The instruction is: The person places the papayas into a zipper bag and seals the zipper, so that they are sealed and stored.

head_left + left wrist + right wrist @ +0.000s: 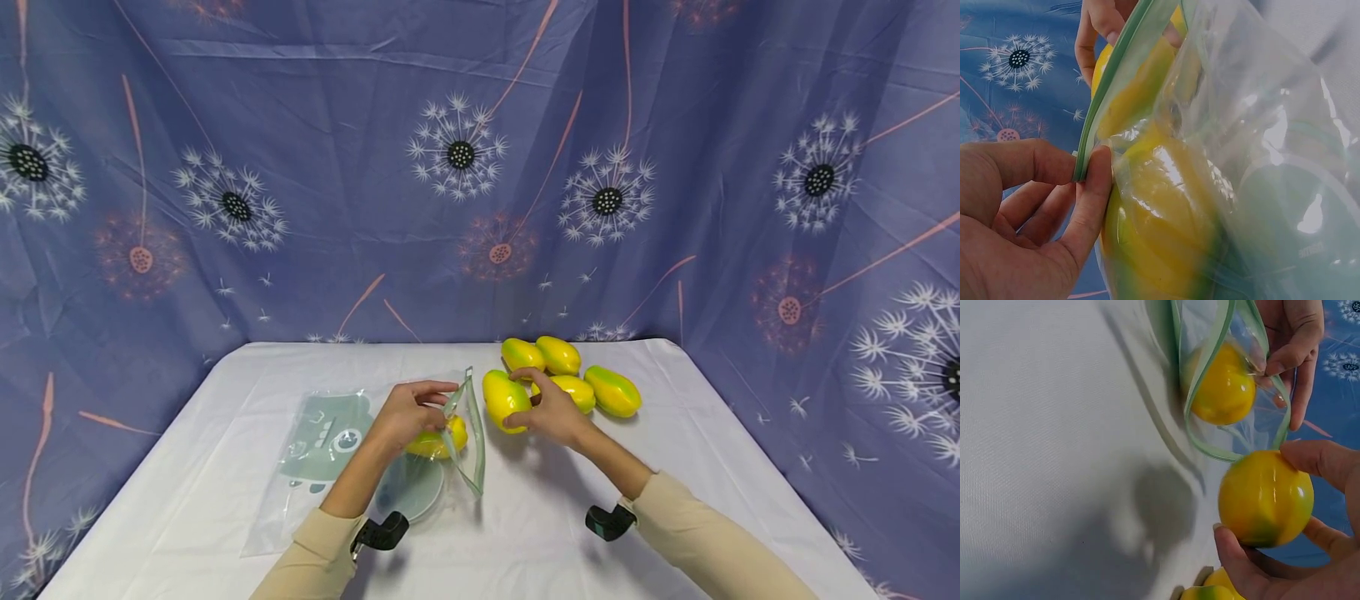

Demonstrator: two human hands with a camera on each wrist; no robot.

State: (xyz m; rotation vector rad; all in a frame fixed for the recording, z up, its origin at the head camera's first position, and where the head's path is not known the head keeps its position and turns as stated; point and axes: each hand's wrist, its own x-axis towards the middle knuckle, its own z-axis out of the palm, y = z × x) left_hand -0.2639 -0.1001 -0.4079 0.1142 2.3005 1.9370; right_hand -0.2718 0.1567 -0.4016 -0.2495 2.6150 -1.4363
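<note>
A clear zip bag with a pale green rim (478, 450) lies on the table, its mouth standing wide and facing right. My left hand (408, 415) pinches the rim between thumb and fingers, plain in the left wrist view. Inside the bag, just within the mouth, sits a yellow-green mango (1225, 387). My right hand (557, 410) grips a second mango (504, 402) between thumb and fingertips. In the right wrist view this held mango (1266, 499) is right at the lower edge of the bag's mouth, off the table with its shadow on the cloth.
Beyond and beside my right hand lie several more mangoes (613, 392) on the white tablecloth (675, 517). A pale green cartoon print (322, 437) covers the bag's left part. Behind the table hangs a blue curtain (360, 167) with dandelions.
</note>
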